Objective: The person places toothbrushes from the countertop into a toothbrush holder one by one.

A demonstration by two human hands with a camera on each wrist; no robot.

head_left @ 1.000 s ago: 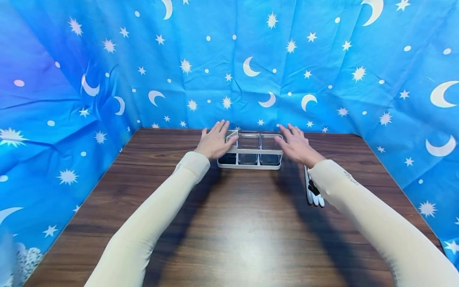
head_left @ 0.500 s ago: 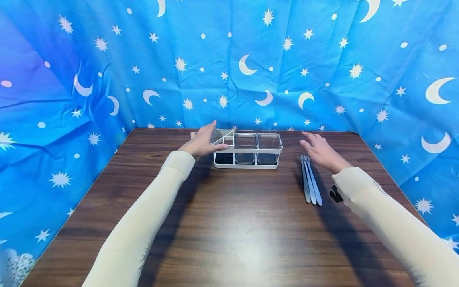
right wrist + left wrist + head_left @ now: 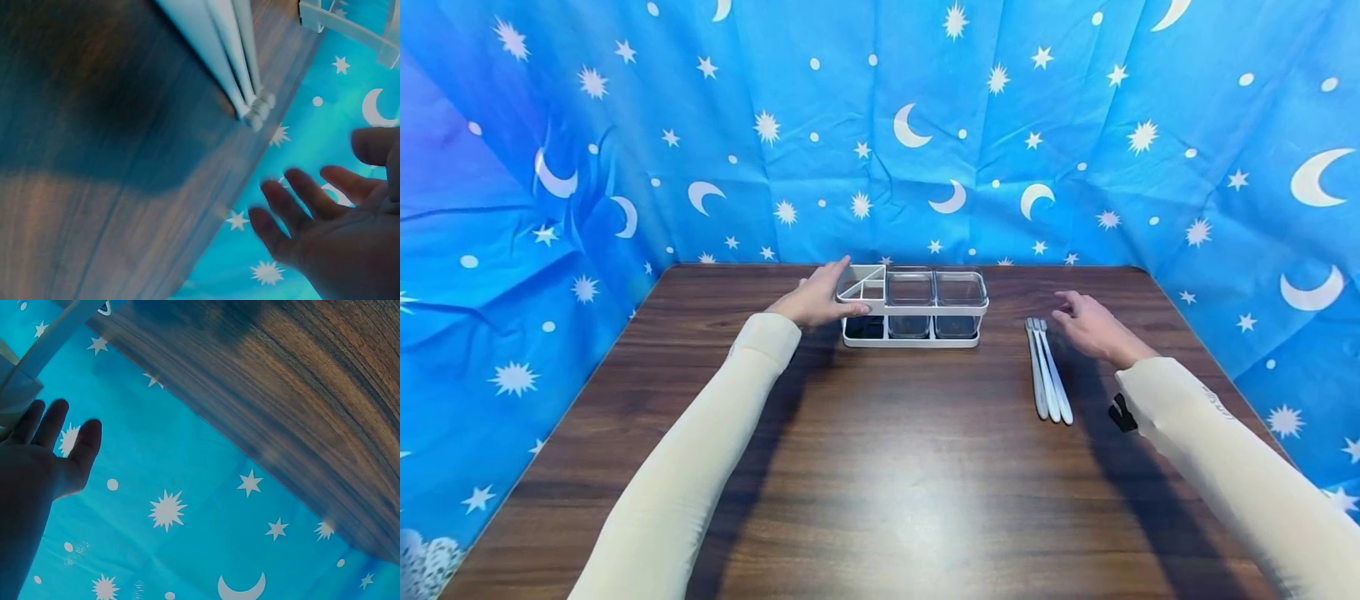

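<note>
A white two-level rack point(image 3: 910, 342) stands at the back of the table. Its left section has slanted dividers, and clear square containers point(image 3: 912, 287) fill the middle and right sections. My left hand point(image 3: 816, 298) is at the rack's left end, its thumb along the front and its other fingers reaching back beside it. In the left wrist view its fingertips point(image 3: 56, 407) are right at the rack's edge. Three slim silver-white utensils point(image 3: 1049, 375) with small narrow ends lie together right of the rack. Right of their far ends, my right hand point(image 3: 1097, 325) hovers with relaxed fingers, holding nothing.
The brown wood-grain table point(image 3: 880, 467) reaches back to a blue curtain point(image 3: 850, 100) with moons and stars, which also hangs along both sides. A black strap piece point(image 3: 1122, 413) hangs under my right sleeve.
Both hands have parted from around the rack. The left slid slightly left to its end. The right moved right, past the utensils, which now show in full.
</note>
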